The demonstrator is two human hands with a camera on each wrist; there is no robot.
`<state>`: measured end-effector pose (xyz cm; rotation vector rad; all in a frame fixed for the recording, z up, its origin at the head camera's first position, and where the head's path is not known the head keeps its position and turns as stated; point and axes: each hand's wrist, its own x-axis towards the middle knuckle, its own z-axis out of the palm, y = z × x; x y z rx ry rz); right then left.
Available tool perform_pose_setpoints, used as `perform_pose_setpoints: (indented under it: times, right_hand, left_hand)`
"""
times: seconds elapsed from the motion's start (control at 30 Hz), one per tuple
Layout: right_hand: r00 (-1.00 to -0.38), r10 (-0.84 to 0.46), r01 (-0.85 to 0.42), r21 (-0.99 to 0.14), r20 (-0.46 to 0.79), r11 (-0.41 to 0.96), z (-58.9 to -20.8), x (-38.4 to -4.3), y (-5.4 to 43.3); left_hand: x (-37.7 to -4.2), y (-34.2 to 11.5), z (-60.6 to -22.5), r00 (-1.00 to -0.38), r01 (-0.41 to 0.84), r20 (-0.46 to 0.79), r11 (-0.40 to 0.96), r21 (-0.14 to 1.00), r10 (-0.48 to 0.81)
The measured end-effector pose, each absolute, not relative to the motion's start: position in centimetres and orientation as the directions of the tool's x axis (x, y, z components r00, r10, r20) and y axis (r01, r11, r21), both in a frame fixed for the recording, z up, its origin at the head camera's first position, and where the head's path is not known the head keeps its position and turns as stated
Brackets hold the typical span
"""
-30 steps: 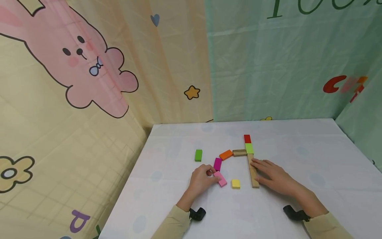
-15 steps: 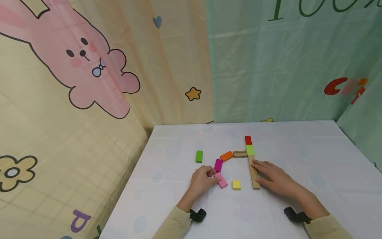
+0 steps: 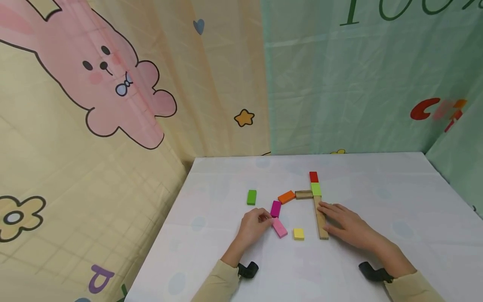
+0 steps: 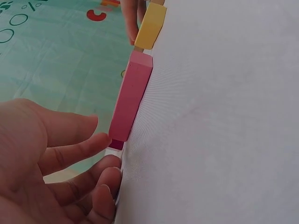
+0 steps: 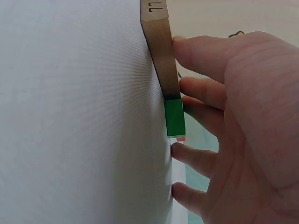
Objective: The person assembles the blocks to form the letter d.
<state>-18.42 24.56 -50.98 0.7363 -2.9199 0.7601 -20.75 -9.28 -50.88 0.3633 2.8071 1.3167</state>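
My left hand (image 3: 253, 226) is at the upper left end of a pink block (image 3: 279, 227) lying flat. In the left wrist view its index fingertip meets the block's end, while the thumb stands apart and the other fingers are loosely bent. A magenta block (image 3: 276, 209) adjoins the pink one. From there an orange block (image 3: 286, 197) and a short wooden block (image 3: 304, 194) lead to the upright of a long wooden strip (image 3: 320, 218), a lime green block (image 3: 315, 189) and a red block (image 3: 313, 177). My right hand (image 3: 349, 224) rests its fingertips along the strip's right side.
A yellow block (image 3: 298, 234) lies by itself between the pink block and the strip. Farther left is a green block (image 3: 251, 197). All lie on a white-covered table (image 3: 211, 260), with printed curtains (image 3: 226, 75) behind and to both sides.
The left thumb has come off the top of the pink block, and the hand has drawn slightly left. The right hand and the blocks hold their places.
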Motion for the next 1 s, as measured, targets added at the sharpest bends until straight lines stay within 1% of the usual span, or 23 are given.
perform_pose_setpoints:
  times: [0.3,0.53,0.8,1.0]
  right_hand:
    - [-0.891,-0.431,-0.444,-0.458,0.14,0.77,-50.7,-18.2,24.8]
    - [-0.893,-0.43,-0.441,-0.46,0.135,0.771,-50.8,-18.2,24.8]
    - [-0.893,-0.426,-0.442,-0.446,0.143,0.778,-50.9,-18.5,24.6]
    - [-0.892,-0.432,-0.444,-0.453,0.136,0.773,-50.9,-18.5,24.5]
  left_hand:
    - [-21.1,-9.4,-50.5,-0.974,0.193,0.079,0.588,0.785,0.213]
    - [-21.3,-10.1,-49.3,-0.978,0.191,0.099,0.584,0.789,0.185]
    - [-21.8,-10.7,-48.0,-0.971,0.224,0.122,0.591,0.775,0.207]
    - [-22.1,-11.4,-47.6,-0.975,0.216,0.129,0.617,0.756,0.183]
